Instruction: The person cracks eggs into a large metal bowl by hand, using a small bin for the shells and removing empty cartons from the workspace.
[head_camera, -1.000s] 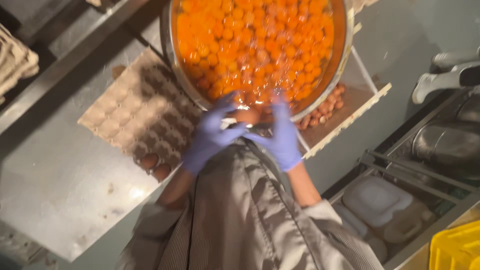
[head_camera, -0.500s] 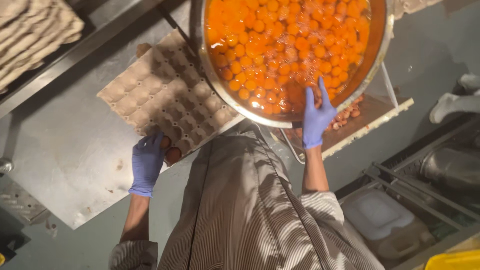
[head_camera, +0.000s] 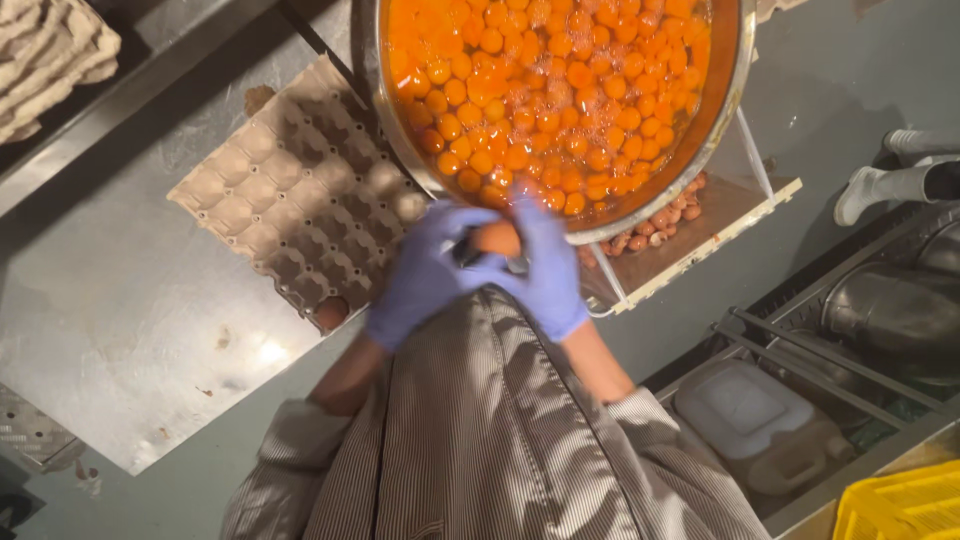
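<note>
A brown egg (head_camera: 497, 238) sits between both gloved hands just at the near rim of a large steel bowl (head_camera: 722, 110). Only its rounded top shows, smooth and tan-orange; the rest is hidden by the gloves, and whether the shell is cracked cannot be told. The left hand (head_camera: 425, 275), in a blue-violet glove, curls its fingers (head_camera: 462, 222) round the egg's left side. The right hand (head_camera: 548, 270), gloved the same, has its fingers (head_camera: 530, 215) pressed on the egg's right side, so the egg is pinched between the two hands.

The bowl is filled with many round orange yolks (head_camera: 540, 90) lying in clear liquid. To its left a grey cardboard egg tray (head_camera: 290, 200) lies on the steel table (head_camera: 120, 330); most of its cups are bare, with one brown egg (head_camera: 331, 312) left at its near edge. Right of the hands a shallow tray (head_camera: 700, 240) under the bowl holds a heap of broken shells (head_camera: 665, 215).

Half a second ago the hands were well apart: the left one was down at the egg tray's near edge and the right one lay against the bowl's rim with its fingers stretched up. Now both have come together on the egg in front of the striped shirt (head_camera: 480, 440).
</note>
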